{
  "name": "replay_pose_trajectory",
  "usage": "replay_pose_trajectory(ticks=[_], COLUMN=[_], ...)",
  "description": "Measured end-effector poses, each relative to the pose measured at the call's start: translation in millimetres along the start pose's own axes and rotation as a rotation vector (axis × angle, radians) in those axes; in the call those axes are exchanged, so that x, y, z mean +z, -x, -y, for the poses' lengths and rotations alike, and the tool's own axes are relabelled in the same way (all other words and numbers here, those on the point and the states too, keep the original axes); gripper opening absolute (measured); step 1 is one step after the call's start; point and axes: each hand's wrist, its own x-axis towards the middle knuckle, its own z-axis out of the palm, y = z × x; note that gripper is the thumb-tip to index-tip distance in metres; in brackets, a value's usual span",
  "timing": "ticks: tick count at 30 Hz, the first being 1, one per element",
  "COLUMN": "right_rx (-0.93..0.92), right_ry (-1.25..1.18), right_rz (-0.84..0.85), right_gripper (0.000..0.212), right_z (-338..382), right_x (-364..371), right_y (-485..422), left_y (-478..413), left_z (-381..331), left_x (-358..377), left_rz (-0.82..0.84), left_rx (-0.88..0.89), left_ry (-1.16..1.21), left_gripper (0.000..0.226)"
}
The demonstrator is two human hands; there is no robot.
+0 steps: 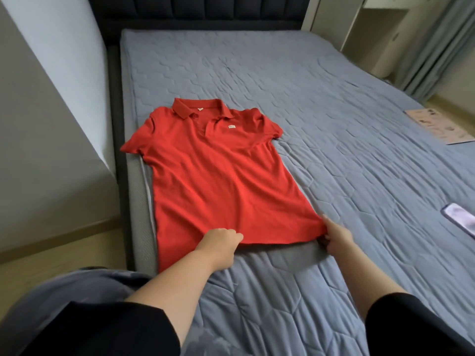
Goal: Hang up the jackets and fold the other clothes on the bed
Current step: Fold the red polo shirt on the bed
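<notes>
1. My left hand [222, 240] grips the hem of the red polo shirt [205, 176], fingers curled;
2. My right hand [335, 237] pinches the hem's right corner;
3. The shirt lies flat on the bed [334, 111], near its left edge.

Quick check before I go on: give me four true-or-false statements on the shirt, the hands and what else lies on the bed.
1. The red polo shirt lies front up, collar toward the headboard. True.
2. The left hand and the right hand grip its sleeves. False: both grip the bottom hem.
3. A phone lies on the bed, right of the shirt. True.
4. The shirt is folded in half. False: it is spread full length.
</notes>
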Motion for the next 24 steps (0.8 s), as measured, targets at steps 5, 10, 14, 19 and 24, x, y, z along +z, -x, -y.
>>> replay_pose_trajectory(ticks=[5, 10, 14, 19, 24], right_rx=[0.139, -0.116, -0.224, -1.004, -0.742], right_ry=[-0.186, -0.150, 0.636, 1.095, 1.399], right_rz=[0.234, -0.065, -0.247, -0.003, 0.303], right_gripper=[0.006, 0.017, 0.031, 0.063, 0.064], right_z=[-11, -7, -23, -37, -81], right_x=[0, 0, 9, 57, 77], right_y=[7, -1, 13, 53, 53], left_y=[7, 9, 15, 15, 22], left_z=[-7, -14, -11, -6, 4], left_x=[3, 1, 8, 4, 6], left_rz=[0.046, 0.002, 0.113, 0.210, 0.326], left_rx=[0.059, 0.147, 0.090, -0.044, -0.358], left_ry=[-0.042, -0.022, -0.049, -0.088, -0.234], left_gripper=[0.028, 0.029, 0.038, 0.048, 0.060])
